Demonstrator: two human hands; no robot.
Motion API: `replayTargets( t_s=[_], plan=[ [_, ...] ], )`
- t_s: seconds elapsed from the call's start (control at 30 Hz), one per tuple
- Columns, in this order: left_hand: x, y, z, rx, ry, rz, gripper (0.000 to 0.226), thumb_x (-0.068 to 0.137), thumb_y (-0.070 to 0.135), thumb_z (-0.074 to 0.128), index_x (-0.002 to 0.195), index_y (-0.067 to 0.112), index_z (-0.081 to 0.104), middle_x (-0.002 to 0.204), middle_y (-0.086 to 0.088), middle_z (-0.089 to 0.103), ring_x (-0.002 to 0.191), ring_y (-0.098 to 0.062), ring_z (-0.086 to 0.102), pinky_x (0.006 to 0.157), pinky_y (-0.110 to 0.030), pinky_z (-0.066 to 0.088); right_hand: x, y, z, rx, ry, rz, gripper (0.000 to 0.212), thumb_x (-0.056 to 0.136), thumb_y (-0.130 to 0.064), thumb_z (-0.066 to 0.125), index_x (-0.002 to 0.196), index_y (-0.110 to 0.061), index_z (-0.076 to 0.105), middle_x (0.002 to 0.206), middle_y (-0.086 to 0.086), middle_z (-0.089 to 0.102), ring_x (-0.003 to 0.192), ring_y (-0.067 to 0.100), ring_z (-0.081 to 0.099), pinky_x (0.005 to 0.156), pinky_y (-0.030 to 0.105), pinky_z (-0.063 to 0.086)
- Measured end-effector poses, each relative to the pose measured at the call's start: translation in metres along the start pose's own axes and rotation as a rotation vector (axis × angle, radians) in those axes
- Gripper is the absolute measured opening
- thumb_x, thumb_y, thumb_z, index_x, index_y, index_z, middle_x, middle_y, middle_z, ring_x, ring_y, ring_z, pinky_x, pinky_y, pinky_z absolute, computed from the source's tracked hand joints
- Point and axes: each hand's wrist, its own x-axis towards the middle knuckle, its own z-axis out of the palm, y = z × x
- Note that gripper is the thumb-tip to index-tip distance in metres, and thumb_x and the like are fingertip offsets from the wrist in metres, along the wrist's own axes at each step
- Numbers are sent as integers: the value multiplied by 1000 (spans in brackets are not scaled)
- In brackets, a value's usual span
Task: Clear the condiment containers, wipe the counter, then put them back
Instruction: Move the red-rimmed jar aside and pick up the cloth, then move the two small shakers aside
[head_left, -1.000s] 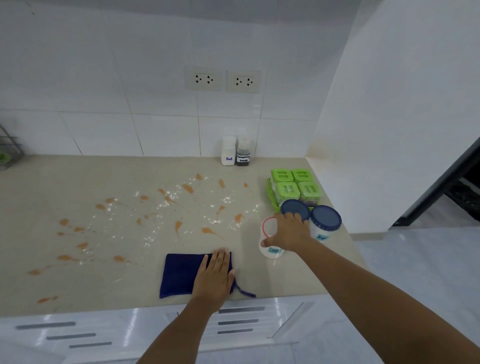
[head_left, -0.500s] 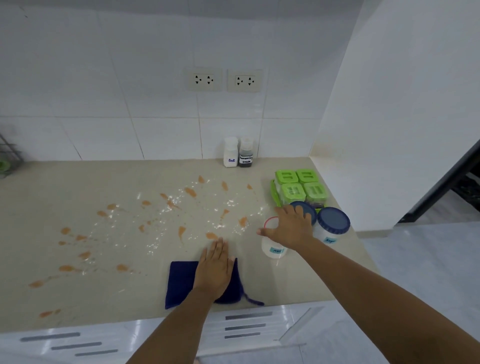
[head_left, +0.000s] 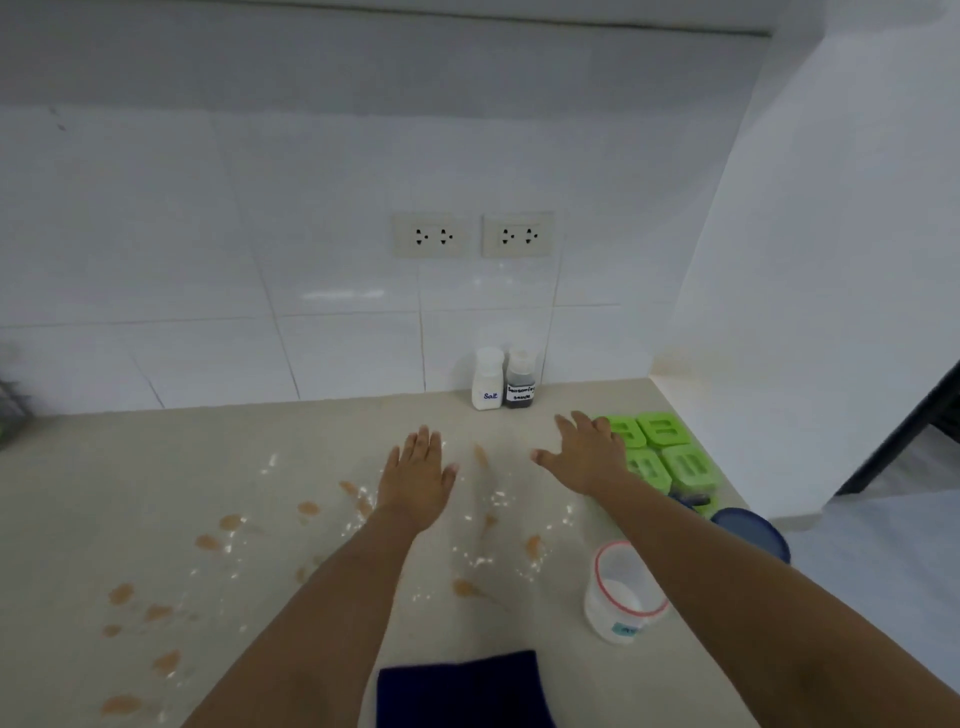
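A white salt bottle (head_left: 488, 379) and a dark seasoning-sauce bottle (head_left: 520, 379) stand side by side against the back wall. My left hand (head_left: 417, 477) and my right hand (head_left: 584, 451) stretch out over the stained counter (head_left: 156, 478), both empty with fingers spread, short of the two bottles. A green set of lidded condiment boxes (head_left: 670, 454) sits just right of my right hand. A red-rimmed clear tub (head_left: 621, 592) stands open near the front right, a blue-lidded jar (head_left: 753, 530) behind my forearm. The dark blue cloth (head_left: 462, 688) lies at the front edge.
Orange sauce smears and white powder cover the counter's middle and left. Two wall sockets (head_left: 472, 235) sit above the bottles. A white side wall (head_left: 831, 260) closes the right end. A dark rack (head_left: 8, 400) shows at the far left edge.
My left hand left the blue cloth and my right hand let go of the red-rimmed tub. Both reached forward toward the back wall, and the view moved closer.
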Motion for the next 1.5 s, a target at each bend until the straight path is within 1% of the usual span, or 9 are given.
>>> replayTargets(
  t_s=[0.37, 0.53, 0.67, 0.8, 0.87, 0.93, 1.07, 1.33, 1.5],
  plan=[
    [121, 16, -41, 15, 19, 134, 66, 99, 39, 31, 151, 8, 3, 160, -10, 5, 147, -23, 9, 120, -39, 9, 122, -13, -32, 26, 21, -1, 72, 84, -52, 57, 143, -20, 32, 150, 3, 32, 135, 31, 29, 104, 42, 32],
    [177, 34, -43, -26, 26, 158, 71, 96, 37, 43, 150, 8, 7, 157, -10, 19, 143, -24, 23, 117, -37, 19, 169, -14, -26, -7, -51, -34, 73, 84, -46, 59, 145, -19, 28, 149, 3, 34, 132, 30, 32, 103, 41, 35],
    [220, 44, -39, -113, 29, 168, 75, 94, 32, 51, 150, 10, 6, 158, -9, 15, 142, -25, 24, 114, -35, 24, 206, -18, -23, -29, -114, -74, 74, 87, -42, 57, 148, -18, 23, 152, 3, 30, 135, 31, 30, 106, 42, 34],
    [245, 44, -31, -146, -7, 132, 70, 92, 29, 54, 148, 10, 17, 156, -9, 21, 139, -25, 29, 110, -38, 32, 230, -18, -18, 148, -230, -80, 75, 86, -32, 61, 149, -16, 22, 151, 8, 34, 136, 30, 34, 110, 40, 33],
    [247, 42, -28, -199, -12, 82, 61, 90, 29, 56, 143, 12, 30, 145, -8, 37, 131, -25, 39, 103, -39, 40, 233, -19, -15, 276, -216, -65, 69, 82, -25, 65, 141, -14, 31, 138, 11, 47, 121, 28, 50, 99, 37, 43],
    [242, 40, -28, -267, 7, 56, 58, 87, 29, 60, 138, 13, 36, 137, -7, 43, 125, -24, 44, 100, -38, 42, 228, -21, -13, 324, -177, -43, 60, 78, -22, 67, 129, -12, 36, 120, 10, 57, 97, 26, 57, 80, 33, 47],
    [221, 38, -32, -324, 20, 61, 60, 86, 27, 63, 138, 13, 37, 136, -6, 43, 125, -24, 44, 101, -35, 40, 204, -24, -13, 331, -97, 19, 52, 77, -24, 65, 121, -12, 39, 97, 4, 57, 89, 26, 60, 71, 31, 44],
    [148, 39, -60, -398, 65, 108, 64, 85, 33, 65, 140, 13, 40, 135, -6, 46, 127, -23, 44, 104, -32, 36, 129, -13, -52, 431, -61, 36, 51, 76, -23, 69, 119, -8, 45, 116, 10, 58, 97, 25, 55, 80, 31, 45],
    [91, 45, -75, -403, 121, 191, 64, 83, 39, 65, 138, 14, 43, 132, -4, 49, 123, -21, 47, 102, -31, 37, 64, -7, -72, 427, -40, 27, 52, 73, -28, 72, 117, -12, 49, 112, 6, 57, 92, 20, 52, 74, 28, 40]
  ],
)
